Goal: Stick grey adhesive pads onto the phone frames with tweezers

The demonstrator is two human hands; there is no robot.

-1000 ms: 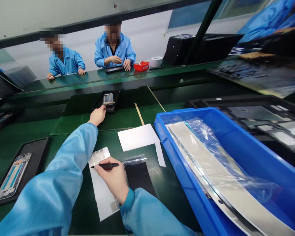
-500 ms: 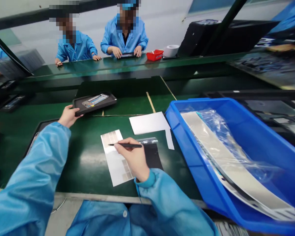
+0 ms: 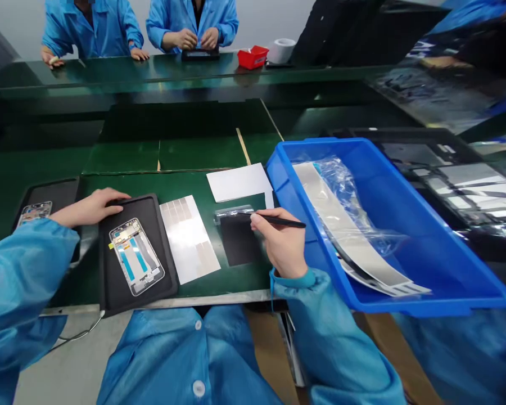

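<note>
A black tray (image 3: 152,219) lies at the front edge of the bench, and my left hand (image 3: 93,207) grips its back left corner, thumb over the rim. In the tray sits an opened phone frame (image 3: 137,257) with two blue strips and a small yellow tab. My right hand (image 3: 283,242) is closed around black tweezers (image 3: 282,221), their tips pointing left at the clear top strip of a black sheet (image 3: 240,242). Between tray and black sheet lies a white sheet with rows of pale stickers (image 3: 189,239).
A blue bin (image 3: 405,225) with long strips and clear plastic stands at the right. White paper (image 3: 238,183) lies beside it. Another tray (image 3: 63,194) with a phone frame is at the left. Across the bench, two people in blue (image 3: 191,25) sit near a red box (image 3: 253,57).
My left hand has brought the tray from the far left down to the front edge, beside the sticker sheet. My right hand and tweezers have moved right, from the sticker sheet to the black sheet.
</note>
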